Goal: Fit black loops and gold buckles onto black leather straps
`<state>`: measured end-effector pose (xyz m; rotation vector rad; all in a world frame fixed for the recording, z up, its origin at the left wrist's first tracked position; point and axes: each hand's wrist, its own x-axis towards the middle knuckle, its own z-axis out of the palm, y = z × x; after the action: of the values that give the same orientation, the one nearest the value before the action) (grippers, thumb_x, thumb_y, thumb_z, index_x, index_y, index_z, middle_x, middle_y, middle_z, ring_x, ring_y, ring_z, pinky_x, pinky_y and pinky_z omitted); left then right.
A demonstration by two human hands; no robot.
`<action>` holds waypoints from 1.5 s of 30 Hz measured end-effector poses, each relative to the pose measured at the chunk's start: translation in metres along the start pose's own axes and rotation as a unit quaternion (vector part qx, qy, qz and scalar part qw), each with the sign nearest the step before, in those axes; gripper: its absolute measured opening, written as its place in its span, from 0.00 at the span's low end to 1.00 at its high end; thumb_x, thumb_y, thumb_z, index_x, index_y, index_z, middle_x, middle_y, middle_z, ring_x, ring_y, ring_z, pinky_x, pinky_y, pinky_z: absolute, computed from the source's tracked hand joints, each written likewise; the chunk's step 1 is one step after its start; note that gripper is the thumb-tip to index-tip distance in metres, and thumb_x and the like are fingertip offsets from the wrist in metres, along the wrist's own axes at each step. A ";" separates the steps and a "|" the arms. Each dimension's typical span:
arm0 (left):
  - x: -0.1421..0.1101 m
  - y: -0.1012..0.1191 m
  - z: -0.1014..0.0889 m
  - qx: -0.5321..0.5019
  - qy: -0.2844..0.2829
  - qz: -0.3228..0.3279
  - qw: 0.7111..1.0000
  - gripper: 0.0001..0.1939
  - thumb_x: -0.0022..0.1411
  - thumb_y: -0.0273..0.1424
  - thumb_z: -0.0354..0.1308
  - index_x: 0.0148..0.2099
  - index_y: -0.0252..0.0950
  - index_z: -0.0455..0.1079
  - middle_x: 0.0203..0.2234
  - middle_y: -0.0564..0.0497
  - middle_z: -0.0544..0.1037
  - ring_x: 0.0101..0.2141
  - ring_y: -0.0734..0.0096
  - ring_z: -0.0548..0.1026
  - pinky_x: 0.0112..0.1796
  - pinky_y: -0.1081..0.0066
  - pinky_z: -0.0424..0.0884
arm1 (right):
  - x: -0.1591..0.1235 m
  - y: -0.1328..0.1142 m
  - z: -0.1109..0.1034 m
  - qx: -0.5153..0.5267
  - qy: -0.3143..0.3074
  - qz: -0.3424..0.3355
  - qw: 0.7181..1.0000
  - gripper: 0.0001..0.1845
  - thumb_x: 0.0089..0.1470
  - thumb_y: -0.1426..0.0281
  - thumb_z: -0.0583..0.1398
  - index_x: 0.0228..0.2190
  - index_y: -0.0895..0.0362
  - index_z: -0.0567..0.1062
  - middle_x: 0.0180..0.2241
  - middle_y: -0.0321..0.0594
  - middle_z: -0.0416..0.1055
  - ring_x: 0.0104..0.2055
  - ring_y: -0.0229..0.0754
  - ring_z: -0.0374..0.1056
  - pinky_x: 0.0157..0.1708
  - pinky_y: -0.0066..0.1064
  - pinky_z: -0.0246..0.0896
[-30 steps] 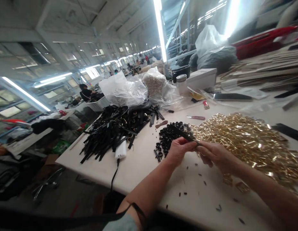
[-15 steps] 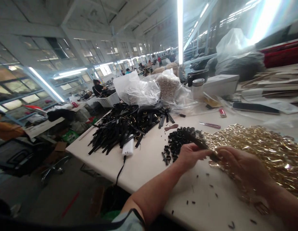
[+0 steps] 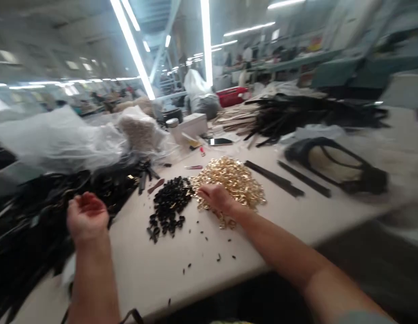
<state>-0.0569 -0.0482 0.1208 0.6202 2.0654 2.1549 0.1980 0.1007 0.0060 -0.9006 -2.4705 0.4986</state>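
Observation:
My left hand [image 3: 87, 213] is over the heap of black straps [image 3: 56, 193] with gold buckles on the left. Its palm faces up, the fingers loosely curled and apart, and nothing shows in it; motion blurs it. My right hand [image 3: 214, 195] is at the near left side of a pile of gold metal buckles [image 3: 244, 182]. Its fingers are pressed together, and whatever may be between them is hidden. Just left of that hand lies a pile of small black loops [image 3: 170, 202].
Small black scraps [image 3: 202, 232] dot the table front. Behind the piles are a purple tool [image 3: 194, 167], a brown piece [image 3: 156, 186], clear plastic bags [image 3: 141, 130] and a lidded jar [image 3: 173, 126]. Long black strips [image 3: 273, 177] and a black bag-like piece [image 3: 333, 164] lie right.
The view has swung right. My hands, together on a dark strap before, are now far apart: the left over the strap heap, the right at the gold buckles.

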 end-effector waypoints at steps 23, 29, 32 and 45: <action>-0.169 -0.107 0.088 0.019 -0.692 0.400 0.600 0.11 0.63 0.33 0.58 0.48 0.40 0.73 0.36 0.47 0.78 0.34 0.67 0.77 0.35 0.71 0.75 | 0.005 0.032 -0.035 -0.037 0.179 0.051 0.982 0.16 0.64 0.60 0.54 0.37 0.56 0.76 0.36 0.37 0.76 0.35 0.36 0.69 0.32 0.27 0.55; -0.165 -0.113 0.095 0.031 -0.663 0.437 0.607 0.13 0.63 0.35 0.57 0.49 0.40 0.72 0.43 0.46 0.77 0.43 0.61 0.76 0.42 0.67 0.75 | -0.004 0.063 -0.074 0.042 0.177 0.172 0.968 0.13 0.62 0.62 0.56 0.43 0.55 0.76 0.37 0.36 0.76 0.36 0.36 0.70 0.35 0.25 0.60; -0.164 -0.117 0.098 0.027 -0.657 0.448 0.606 0.13 0.63 0.36 0.58 0.50 0.41 0.72 0.44 0.46 0.77 0.44 0.61 0.76 0.43 0.67 0.74 | -0.027 0.093 -0.100 -0.046 0.142 0.262 0.953 0.14 0.61 0.61 0.57 0.45 0.52 0.76 0.46 0.35 0.74 0.45 0.37 0.69 0.43 0.25 0.60; -0.164 -0.126 0.105 0.038 -0.665 0.421 0.615 0.11 0.64 0.34 0.55 0.48 0.40 0.74 0.43 0.45 0.77 0.44 0.61 0.76 0.45 0.63 0.74 | -0.112 0.163 -0.111 -0.164 0.150 0.454 0.863 0.27 0.62 0.56 0.54 0.55 0.61 0.67 0.55 0.53 0.66 0.58 0.53 0.61 0.57 0.42 0.52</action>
<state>0.1036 0.0046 -0.0381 2.5005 0.9267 0.8298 0.4157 0.1619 -0.0127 -2.1140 -1.7391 0.1822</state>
